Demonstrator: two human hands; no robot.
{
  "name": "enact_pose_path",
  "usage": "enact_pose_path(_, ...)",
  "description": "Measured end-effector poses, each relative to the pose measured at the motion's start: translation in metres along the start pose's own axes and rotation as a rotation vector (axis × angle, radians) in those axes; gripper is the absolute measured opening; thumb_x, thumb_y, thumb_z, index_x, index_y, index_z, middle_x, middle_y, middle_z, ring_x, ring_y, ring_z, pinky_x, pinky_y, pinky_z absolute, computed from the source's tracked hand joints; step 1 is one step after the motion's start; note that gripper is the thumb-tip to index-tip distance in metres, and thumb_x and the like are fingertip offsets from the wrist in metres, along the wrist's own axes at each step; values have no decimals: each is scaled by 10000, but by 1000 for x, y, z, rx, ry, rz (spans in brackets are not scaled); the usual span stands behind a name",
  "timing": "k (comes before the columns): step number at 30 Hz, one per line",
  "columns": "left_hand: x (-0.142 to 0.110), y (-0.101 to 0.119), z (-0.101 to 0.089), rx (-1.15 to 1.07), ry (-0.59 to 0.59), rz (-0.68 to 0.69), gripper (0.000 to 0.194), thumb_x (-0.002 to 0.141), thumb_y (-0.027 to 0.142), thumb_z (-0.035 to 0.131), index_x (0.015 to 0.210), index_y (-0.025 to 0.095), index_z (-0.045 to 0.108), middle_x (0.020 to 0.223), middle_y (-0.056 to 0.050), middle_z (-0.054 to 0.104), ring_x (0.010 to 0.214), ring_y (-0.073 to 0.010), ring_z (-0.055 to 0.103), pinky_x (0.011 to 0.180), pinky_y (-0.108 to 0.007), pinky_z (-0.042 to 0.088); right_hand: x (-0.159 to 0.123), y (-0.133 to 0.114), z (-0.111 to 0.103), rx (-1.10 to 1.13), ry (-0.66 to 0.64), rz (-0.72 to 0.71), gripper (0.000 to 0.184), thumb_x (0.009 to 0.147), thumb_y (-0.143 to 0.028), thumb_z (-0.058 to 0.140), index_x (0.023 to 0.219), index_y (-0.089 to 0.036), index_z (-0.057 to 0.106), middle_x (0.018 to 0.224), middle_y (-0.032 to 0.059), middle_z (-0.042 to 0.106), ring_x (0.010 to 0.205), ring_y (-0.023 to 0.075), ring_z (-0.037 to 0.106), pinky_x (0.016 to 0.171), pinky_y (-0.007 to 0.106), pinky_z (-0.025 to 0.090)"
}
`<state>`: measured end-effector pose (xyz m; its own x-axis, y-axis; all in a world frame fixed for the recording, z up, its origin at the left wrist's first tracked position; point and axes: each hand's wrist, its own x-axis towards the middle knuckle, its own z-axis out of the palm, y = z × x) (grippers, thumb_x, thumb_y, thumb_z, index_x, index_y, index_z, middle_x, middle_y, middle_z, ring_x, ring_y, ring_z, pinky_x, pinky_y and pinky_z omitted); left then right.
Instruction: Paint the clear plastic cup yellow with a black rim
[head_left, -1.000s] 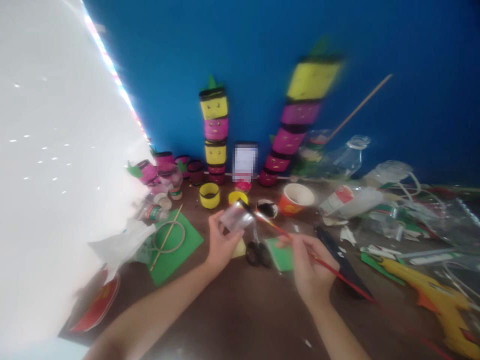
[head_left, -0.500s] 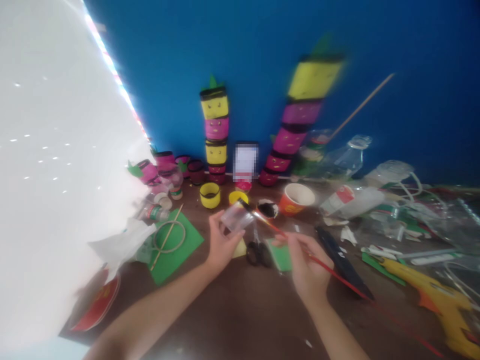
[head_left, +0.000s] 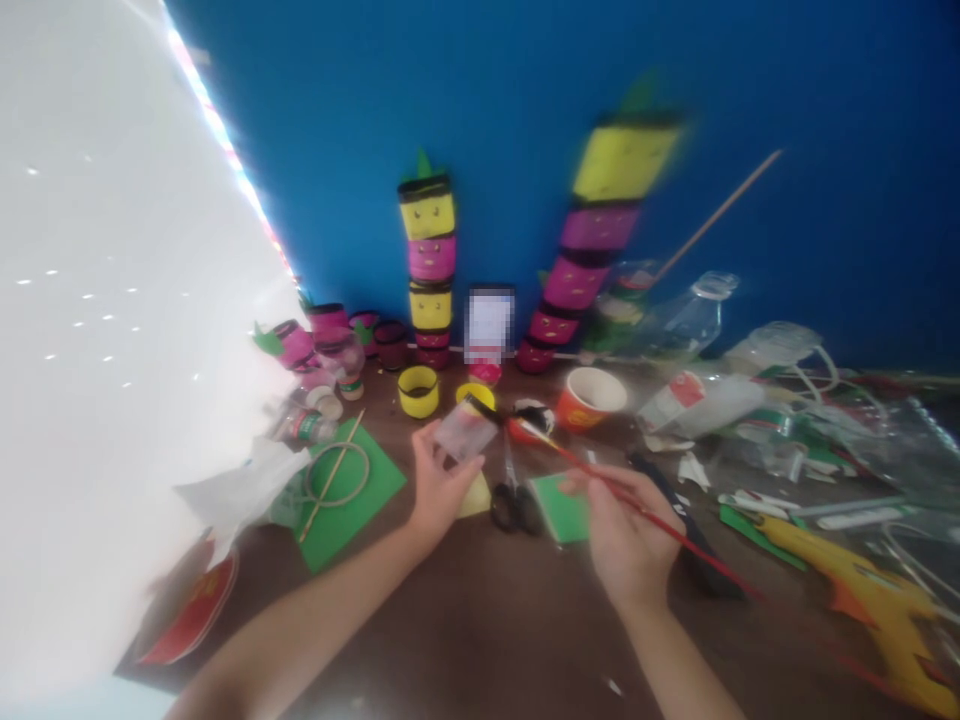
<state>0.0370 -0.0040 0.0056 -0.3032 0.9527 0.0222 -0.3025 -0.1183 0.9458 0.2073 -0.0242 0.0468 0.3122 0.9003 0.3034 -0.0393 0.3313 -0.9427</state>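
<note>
Passage over tabletop (head_left: 465,630) between forearms (head_left: 315,620), black-handled scissors (head_left: 505,510) beyond

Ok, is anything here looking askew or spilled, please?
The taller pink-and-yellow tower leans right, unlike the upright tower to its left; lens distortion may exaggerate this. A plastic bottle lies sideways. No spill visible.

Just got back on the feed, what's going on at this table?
The left hand holds a clear plastic piece with a black edge. The right hand holds a red paintbrush, its tip close to that edge. Scissors lie between the hands, and a yellow glue gun lies off to the right.
</note>
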Motion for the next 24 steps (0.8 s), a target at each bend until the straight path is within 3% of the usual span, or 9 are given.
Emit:
enact_pose_path(5,-2,-2,0,-9,-45,35,628,602,234,740,1085,258,339,1147,-58,468,1095,-202,537,912,-402,482,5,1,3,122,82,90,178,660,-306,717,716,-169,618,599,14,667,479,149,633,504,279,533)
enact_pose_path(9,-4,-2,0,-15,-78,53,608,610,225,735,1074,256,344,1143,-56,472,1094,-201,531,919,-416,478,4,2,2,51,84,93,202,643,-313,734,676,-169,595,568,4,646,464,141,622,522,282,539)
enact_pose_path(15,-5,-3,0,10,-79,55,599,621,178,719,1076,255,338,1155,-52,453,1095,-188,518,916,-403,481,0,-2,1,20,16,-32,248,684,-287,713,642,-177,495,627,-3,659,448,123,616,504,263,540)
enact_pose_path(19,-6,-1,0,20,-80,53,604,614,182,722,1075,254,338,1146,-54,464,1118,-204,510,911,-405,482,-4,-7,4,-70,-63,-178,184,726,-223,676,657,-179,511,655,5,676,517,135,650,539,263,554)
enact_pose_path(24,-6,0,1,-3,-85,44,599,611,181,722,1066,257,339,1143,-55,477,1121,-210,515,905,-405,487,-7,-11,10,-147,-71,-242,138,746,-181,653,657,-178,548,653,14,681,591,140,670,579,266,565)
